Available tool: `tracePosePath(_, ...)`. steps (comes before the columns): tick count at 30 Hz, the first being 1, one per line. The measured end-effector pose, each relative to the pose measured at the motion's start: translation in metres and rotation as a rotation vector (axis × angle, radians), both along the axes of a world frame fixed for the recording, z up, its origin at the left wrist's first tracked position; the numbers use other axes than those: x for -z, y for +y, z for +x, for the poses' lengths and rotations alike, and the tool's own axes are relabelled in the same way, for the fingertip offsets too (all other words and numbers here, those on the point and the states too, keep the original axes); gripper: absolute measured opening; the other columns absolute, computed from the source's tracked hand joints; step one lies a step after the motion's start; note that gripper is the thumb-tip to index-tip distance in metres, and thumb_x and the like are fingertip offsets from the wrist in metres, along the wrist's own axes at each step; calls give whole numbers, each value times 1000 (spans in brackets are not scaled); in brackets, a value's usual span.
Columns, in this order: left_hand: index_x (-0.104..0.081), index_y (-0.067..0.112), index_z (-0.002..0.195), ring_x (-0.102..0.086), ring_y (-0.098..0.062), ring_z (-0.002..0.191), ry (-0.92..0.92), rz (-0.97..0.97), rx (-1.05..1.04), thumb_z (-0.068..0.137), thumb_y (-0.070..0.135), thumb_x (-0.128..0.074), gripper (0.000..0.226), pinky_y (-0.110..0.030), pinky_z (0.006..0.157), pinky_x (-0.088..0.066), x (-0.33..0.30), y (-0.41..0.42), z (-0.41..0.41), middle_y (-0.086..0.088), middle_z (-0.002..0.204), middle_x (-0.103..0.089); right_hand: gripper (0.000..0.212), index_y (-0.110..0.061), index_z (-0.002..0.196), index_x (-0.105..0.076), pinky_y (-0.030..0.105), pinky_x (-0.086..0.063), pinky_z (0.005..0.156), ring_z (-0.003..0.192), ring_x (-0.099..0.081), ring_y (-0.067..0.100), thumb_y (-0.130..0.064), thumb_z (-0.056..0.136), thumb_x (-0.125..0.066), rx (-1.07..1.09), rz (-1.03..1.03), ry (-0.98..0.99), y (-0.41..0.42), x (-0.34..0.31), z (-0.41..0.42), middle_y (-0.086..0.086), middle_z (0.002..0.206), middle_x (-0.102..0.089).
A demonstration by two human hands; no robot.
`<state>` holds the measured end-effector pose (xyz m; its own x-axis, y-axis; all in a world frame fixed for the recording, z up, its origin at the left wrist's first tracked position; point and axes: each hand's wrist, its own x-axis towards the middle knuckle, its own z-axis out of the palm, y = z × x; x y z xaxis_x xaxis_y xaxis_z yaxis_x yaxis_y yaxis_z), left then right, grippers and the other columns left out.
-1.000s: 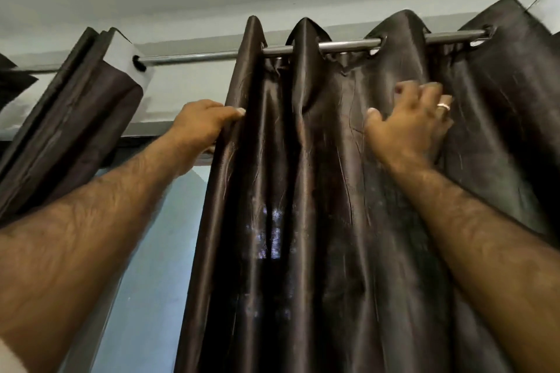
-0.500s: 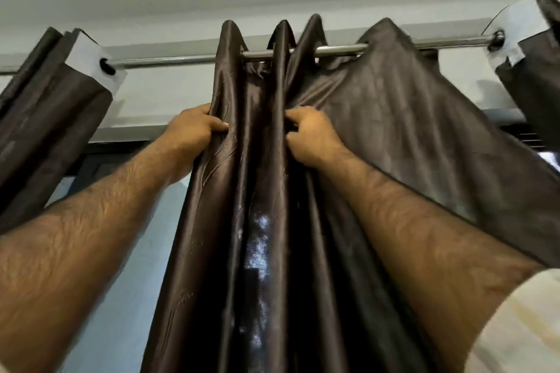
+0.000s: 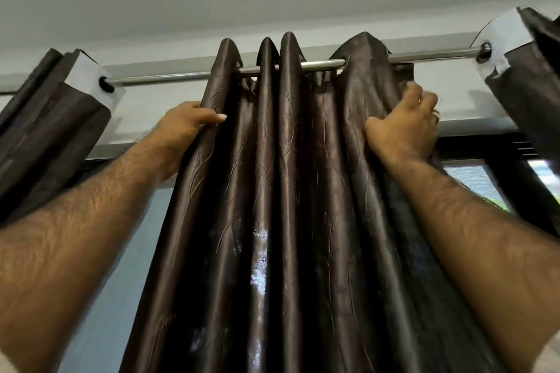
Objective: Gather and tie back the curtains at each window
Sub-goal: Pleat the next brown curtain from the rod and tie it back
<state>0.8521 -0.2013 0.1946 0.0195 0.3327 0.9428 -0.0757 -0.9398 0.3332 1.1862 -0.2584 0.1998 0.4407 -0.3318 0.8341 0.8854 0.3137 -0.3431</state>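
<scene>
A dark brown glossy curtain (image 3: 272,191) hangs in tight folds from a metal rod (image 3: 169,77) in the middle of the view. My left hand (image 3: 185,124) grips the curtain's left edge just below the rod, thumb on the front of the fabric. My right hand (image 3: 406,127) grips the curtain's right edge at the same height, fingers curled round the outermost fold. A ring shows on one finger of the right hand. Both arms reach up from the bottom corners.
Another bunched brown curtain (image 3: 51,130) hangs at the left end of the rod, and a third curtain (image 3: 533,94) at the right end. Behind them are the dark window frame (image 3: 485,142), the pane (image 3: 100,297) and the white ceiling above.
My right hand has moved from the middle folds out to the curtain's right edge and taken hold there. The left hand keeps its grip on the left edge. The folds stand closer together.
</scene>
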Motion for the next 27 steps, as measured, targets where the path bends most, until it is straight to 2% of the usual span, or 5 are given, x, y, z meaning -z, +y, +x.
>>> tracePosePath(7,-71,16,101,-68,-29,71,-68,-7,-40,87,7,-66,17,-36,69,-59,-12,1,11,-15,85,-72,9,-15,88,-76,22,-40,69,83,-65,22,-12,87,-67,-230,-225,-464,19,-7,-57,-3,76,-70)
tracePosePath(12,-74,3,118,-71,-28,73,-54,3,181,100,12,-55,27,-33,68,-64,-14,-12,28,-17,88,-73,28,-20,112,-81,34,-60,90,99,-77,20,-13,89,-67,-530,-421,-873,33,-19,-111,1,100,-82)
tracePosePath(15,-80,19,93,-68,-24,79,-41,-18,39,102,50,-58,39,-38,79,-58,-15,-9,17,-3,83,-74,36,-11,92,-81,49,-63,84,80,-76,27,-45,94,-72,-649,-261,-756,32,-19,-101,17,87,-78)
tracePosePath(20,-59,22,145,-64,-26,112,-153,-61,-58,98,83,-38,79,-45,88,-54,-32,2,-9,-5,134,-66,52,-20,88,-77,43,-57,70,77,-70,20,-70,88,-63,-766,52,-445,39,-32,-88,-3,83,-76)
tracePosePath(27,-54,24,152,-66,-24,115,-142,17,134,96,87,-31,88,-39,80,-57,-68,5,0,-5,135,-64,59,-36,124,-69,47,-56,103,112,-70,10,-80,91,-50,-932,-11,-506,48,-76,-102,-12,120,-74)
